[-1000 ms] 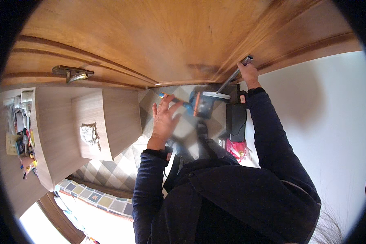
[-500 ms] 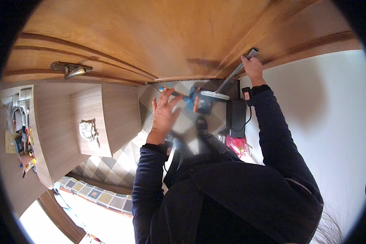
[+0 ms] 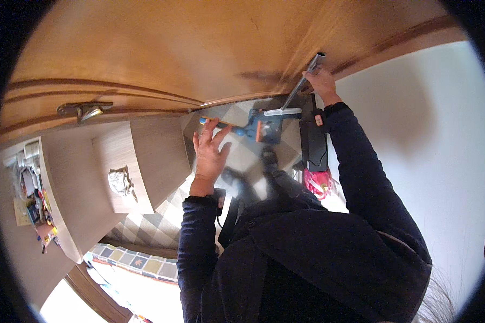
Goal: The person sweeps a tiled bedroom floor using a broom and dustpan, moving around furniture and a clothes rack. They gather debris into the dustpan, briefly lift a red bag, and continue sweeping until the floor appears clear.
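Observation:
My right hand (image 3: 321,82) is closed around the upper part of a grey metal pole (image 3: 297,89). At the pole's lower end is a long white bar-shaped head (image 3: 282,112), just over a dustpan. That dustpan (image 3: 269,131), dark blue with an orange strip, has a blue-and-yellow handle (image 3: 237,131) pointing left. My left hand (image 3: 210,153) has its fingers spread, and their tips overlap the handle near its yellow end. Whether they touch it cannot be made out.
A brown wooden door (image 3: 172,48) with a metal handle (image 3: 86,110) stands ahead. Pale shelving (image 3: 161,151) lies to the left, with crowded small items (image 3: 32,199). Right of the dustpan are a black box (image 3: 313,142), a pink bag (image 3: 319,182) and a white wall (image 3: 409,134).
My right hand and the pole have shifted left and slightly up in view. My left hand has also moved a little left, with the dustpan handle's end. The whole view has tilted slightly.

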